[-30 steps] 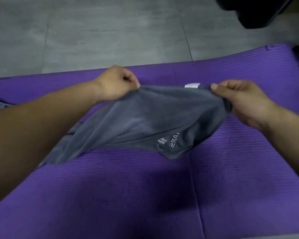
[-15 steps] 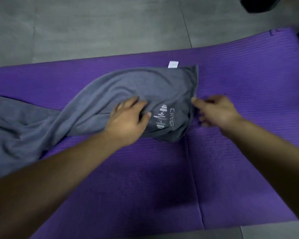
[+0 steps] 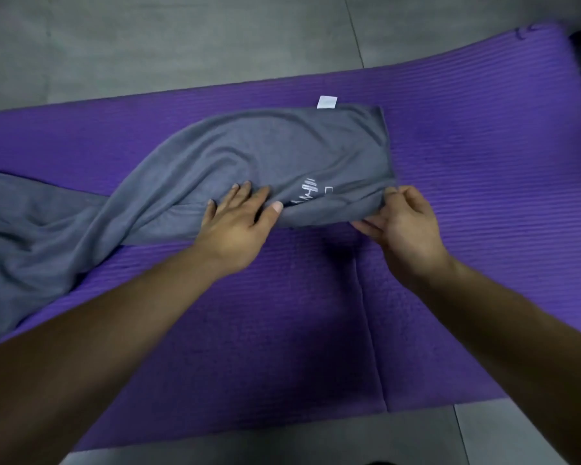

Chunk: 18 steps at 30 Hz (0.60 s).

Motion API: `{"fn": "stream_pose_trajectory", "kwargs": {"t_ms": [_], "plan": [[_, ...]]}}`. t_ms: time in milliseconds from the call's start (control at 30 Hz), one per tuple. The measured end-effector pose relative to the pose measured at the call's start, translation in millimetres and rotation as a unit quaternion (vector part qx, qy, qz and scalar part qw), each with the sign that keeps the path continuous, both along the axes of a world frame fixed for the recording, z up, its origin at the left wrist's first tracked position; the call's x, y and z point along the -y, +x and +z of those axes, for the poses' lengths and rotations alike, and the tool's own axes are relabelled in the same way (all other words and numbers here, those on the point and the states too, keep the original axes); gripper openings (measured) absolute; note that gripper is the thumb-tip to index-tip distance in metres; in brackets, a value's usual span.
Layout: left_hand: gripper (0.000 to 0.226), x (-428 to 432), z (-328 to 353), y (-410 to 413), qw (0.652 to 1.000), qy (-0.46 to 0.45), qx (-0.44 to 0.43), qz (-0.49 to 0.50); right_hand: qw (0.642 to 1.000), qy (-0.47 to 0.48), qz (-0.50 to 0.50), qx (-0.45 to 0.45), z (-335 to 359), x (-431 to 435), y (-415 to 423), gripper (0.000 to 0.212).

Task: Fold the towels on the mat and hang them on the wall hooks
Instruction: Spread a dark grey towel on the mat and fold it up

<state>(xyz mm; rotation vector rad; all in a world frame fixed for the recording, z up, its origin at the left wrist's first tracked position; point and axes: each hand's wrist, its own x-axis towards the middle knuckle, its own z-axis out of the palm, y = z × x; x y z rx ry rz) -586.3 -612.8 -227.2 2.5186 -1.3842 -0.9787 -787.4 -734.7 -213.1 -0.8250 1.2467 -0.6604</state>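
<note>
A grey tiled floor (image 3: 148,45) carries a purple mat (image 3: 282,330), and on the mat lies a grey towel (image 3: 282,146). Its left end is bunched and runs off the left of the view. Its right end lies flat, with a white label (image 3: 327,102) at the far edge. The left hand (image 3: 235,226) rests flat on the cloth, fingers straight and spread, pressing just left of the printed logo (image 3: 307,193). The right hand (image 3: 403,223) pinches the near right corner between thumb and curled fingers. This looks like laying-out before the first fold. Next, the crumpled left part likely needs pulling straight, then one edge brought over onto the other. No wall hooks are in view.
</note>
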Motion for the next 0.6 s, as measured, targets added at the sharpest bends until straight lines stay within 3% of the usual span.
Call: {"fn": "stream_pose_trajectory", "kwargs": {"t_ms": [67,133,233,333,433,600], "plan": [[0.064,4.5,3.1,0.8,1.000,0.011,-0.007,0.009,0.999,-0.027,-0.004,-0.036,-3.5,0.5,-7.7,0.022],[0.066,8.2,7.1,-0.7,0.999,0.032,0.007,-0.001,0.986,-0.109,0.015,-0.126,-11.6,2.7,-22.0,0.023],[0.070,9.3,9.9,-5.9,0.997,0.062,0.029,-0.027,0.948,-0.143,0.111,-0.261,-14.3,8.7,-51.2,0.026],[0.076,6.6,6.2,-12.7,0.996,0.072,0.040,-0.039,0.950,-0.017,0.182,-0.251,-11.2,10.0,-78.3,0.032],[0.078,5.4,-3.2,-21.4,0.995,0.065,0.057,-0.051,0.937,-0.007,0.235,-0.259,-10.8,-2.8,-91.3,0.038],[0.079,9.6,-17.6,-33.5,0.993,0.057,0.093,-0.050,0.978,-0.050,0.107,-0.172,-18.4,-23.4,-97.6,0.024]]}}
